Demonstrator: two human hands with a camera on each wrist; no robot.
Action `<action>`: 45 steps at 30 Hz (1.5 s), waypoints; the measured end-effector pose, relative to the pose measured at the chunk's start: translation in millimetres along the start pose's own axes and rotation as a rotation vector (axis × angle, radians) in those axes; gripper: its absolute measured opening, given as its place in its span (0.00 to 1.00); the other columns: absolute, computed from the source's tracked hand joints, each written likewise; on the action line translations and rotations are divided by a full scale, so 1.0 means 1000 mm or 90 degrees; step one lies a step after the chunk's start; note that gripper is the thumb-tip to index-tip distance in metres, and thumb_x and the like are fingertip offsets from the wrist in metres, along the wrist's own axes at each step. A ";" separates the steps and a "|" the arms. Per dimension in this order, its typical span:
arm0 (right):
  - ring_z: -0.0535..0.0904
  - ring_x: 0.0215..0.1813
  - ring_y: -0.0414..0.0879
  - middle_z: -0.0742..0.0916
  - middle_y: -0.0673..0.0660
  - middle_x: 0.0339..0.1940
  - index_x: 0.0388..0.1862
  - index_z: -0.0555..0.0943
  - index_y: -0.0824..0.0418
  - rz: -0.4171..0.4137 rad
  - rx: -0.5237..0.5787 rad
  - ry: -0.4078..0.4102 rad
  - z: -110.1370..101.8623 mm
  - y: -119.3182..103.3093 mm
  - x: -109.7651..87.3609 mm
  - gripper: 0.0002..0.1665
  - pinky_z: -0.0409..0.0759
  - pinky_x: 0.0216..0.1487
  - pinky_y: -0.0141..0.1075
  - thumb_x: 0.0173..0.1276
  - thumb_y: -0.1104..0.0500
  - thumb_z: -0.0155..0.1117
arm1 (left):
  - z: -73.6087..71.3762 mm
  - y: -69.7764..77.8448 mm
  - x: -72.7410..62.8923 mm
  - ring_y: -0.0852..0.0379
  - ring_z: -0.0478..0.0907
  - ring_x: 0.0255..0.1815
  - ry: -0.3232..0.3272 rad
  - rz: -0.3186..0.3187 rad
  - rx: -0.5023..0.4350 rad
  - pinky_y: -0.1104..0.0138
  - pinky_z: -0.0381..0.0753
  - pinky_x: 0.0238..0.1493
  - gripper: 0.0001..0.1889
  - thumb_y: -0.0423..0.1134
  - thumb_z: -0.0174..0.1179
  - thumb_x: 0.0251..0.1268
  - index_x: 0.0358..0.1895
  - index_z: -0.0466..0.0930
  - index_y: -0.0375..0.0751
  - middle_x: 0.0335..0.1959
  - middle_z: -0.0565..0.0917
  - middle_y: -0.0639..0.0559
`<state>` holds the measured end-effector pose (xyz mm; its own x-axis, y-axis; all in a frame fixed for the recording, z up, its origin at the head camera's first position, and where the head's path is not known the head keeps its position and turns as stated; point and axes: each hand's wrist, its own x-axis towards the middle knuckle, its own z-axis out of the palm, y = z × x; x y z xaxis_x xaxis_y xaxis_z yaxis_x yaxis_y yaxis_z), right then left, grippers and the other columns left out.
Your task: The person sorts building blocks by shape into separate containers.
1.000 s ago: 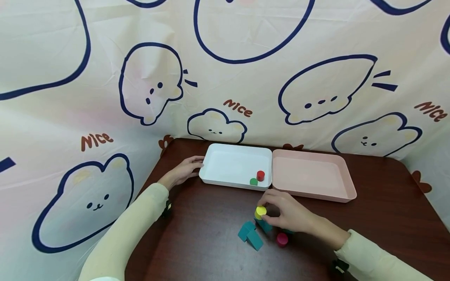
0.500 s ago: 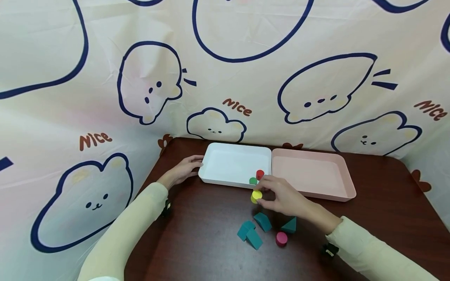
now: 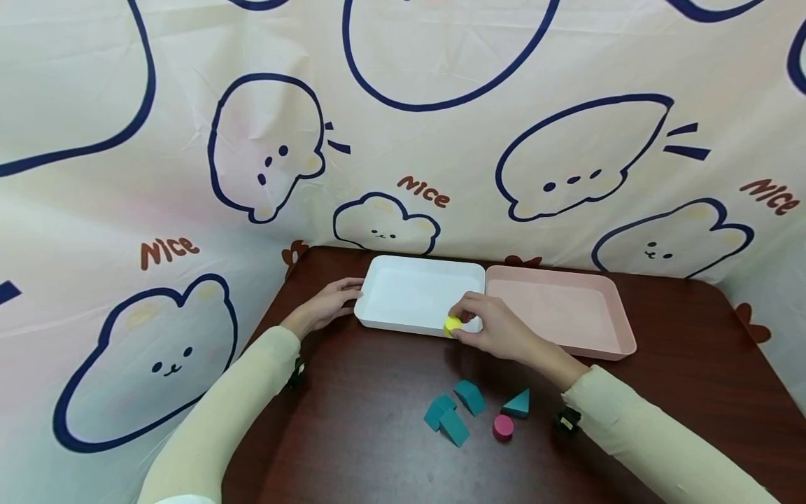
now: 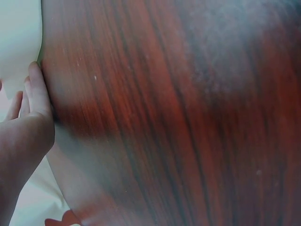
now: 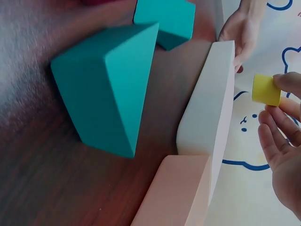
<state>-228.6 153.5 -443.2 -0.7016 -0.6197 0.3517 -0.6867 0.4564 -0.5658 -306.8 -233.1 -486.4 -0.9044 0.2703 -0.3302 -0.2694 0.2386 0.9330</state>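
Observation:
With thumb and fingertips, my right hand (image 3: pixel 497 327) pinches a small yellow cylinder block (image 3: pixel 451 326) over the near right edge of the white tray (image 3: pixel 403 288). The right wrist view shows the yellow block (image 5: pixel 266 90) held up at the fingertips, above the level of the tray wall (image 5: pixel 207 103). My left hand (image 3: pixel 329 306) rests against the tray's left side, fingers extended. In the left wrist view the left hand (image 4: pixel 33 122) lies along the pale tray side (image 4: pixel 19 37). The tray's near right corner inside is hidden behind the right hand.
A pink tray (image 3: pixel 560 308) adjoins the white one on the right. Nearer on the brown table (image 3: pixel 352 420) lie several teal blocks (image 3: pixel 469 397), including a triangular one (image 3: pixel 518 404), and a magenta cylinder (image 3: pixel 502 428). A patterned cloth (image 3: pixel 466 154) hangs behind.
My right hand has carried the yellow block up from beside the teal blocks to the white tray's near edge, covering the red and green pieces inside. The left hand has stayed put.

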 end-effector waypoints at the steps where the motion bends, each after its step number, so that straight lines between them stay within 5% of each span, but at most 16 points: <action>1: 0.82 0.42 0.45 0.85 0.46 0.41 0.47 0.87 0.56 0.001 -0.006 0.002 0.001 0.002 0.002 0.14 0.87 0.45 0.39 0.64 0.60 0.81 | 0.000 0.000 0.000 0.42 0.68 0.76 0.002 -0.001 0.002 0.47 0.70 0.76 0.29 0.38 0.50 0.86 0.84 0.57 0.40 0.80 0.65 0.38; 6: 0.84 0.42 0.55 0.86 0.50 0.40 0.47 0.87 0.60 0.016 -0.014 0.008 0.004 0.011 0.010 0.15 0.86 0.45 0.42 0.64 0.60 0.82 | -0.002 -0.001 0.000 0.42 0.68 0.76 0.006 -0.001 0.006 0.47 0.69 0.76 0.29 0.39 0.50 0.86 0.84 0.57 0.40 0.80 0.64 0.38; 12: 0.85 0.44 0.54 0.87 0.53 0.42 0.49 0.87 0.62 0.056 -0.014 0.016 0.006 0.021 0.021 0.15 0.88 0.50 0.53 0.65 0.60 0.81 | -0.004 -0.001 -0.003 0.42 0.68 0.76 0.006 -0.005 0.007 0.47 0.69 0.76 0.29 0.39 0.50 0.86 0.84 0.57 0.40 0.80 0.64 0.38; 22: 0.83 0.49 0.48 0.86 0.52 0.46 0.50 0.88 0.58 0.170 0.016 0.029 0.016 0.036 0.033 0.13 0.86 0.55 0.45 0.70 0.58 0.78 | -0.001 0.000 -0.001 0.43 0.68 0.76 -0.006 -0.003 0.008 0.48 0.71 0.75 0.30 0.39 0.50 0.86 0.84 0.56 0.39 0.81 0.64 0.38; 33: 0.84 0.49 0.50 0.87 0.56 0.48 0.52 0.87 0.63 0.205 0.040 0.039 0.024 0.052 0.039 0.14 0.86 0.55 0.46 0.71 0.59 0.76 | 0.004 0.002 -0.002 0.43 0.69 0.75 0.003 -0.005 0.008 0.48 0.70 0.75 0.29 0.38 0.50 0.86 0.84 0.57 0.40 0.80 0.65 0.38; 45: 0.84 0.51 0.52 0.87 0.58 0.49 0.54 0.86 0.63 0.239 0.091 0.037 0.025 0.046 0.036 0.14 0.85 0.57 0.48 0.71 0.61 0.75 | 0.004 0.004 -0.005 0.43 0.69 0.75 0.005 -0.004 0.001 0.48 0.71 0.75 0.29 0.38 0.50 0.86 0.83 0.57 0.39 0.80 0.65 0.38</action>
<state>-280.9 136.1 -475.4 -0.9111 -0.3875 0.1403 -0.3501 0.5482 -0.7595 -302.6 -229.8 -481.2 -0.9048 0.2619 -0.3357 -0.2751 0.2424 0.9304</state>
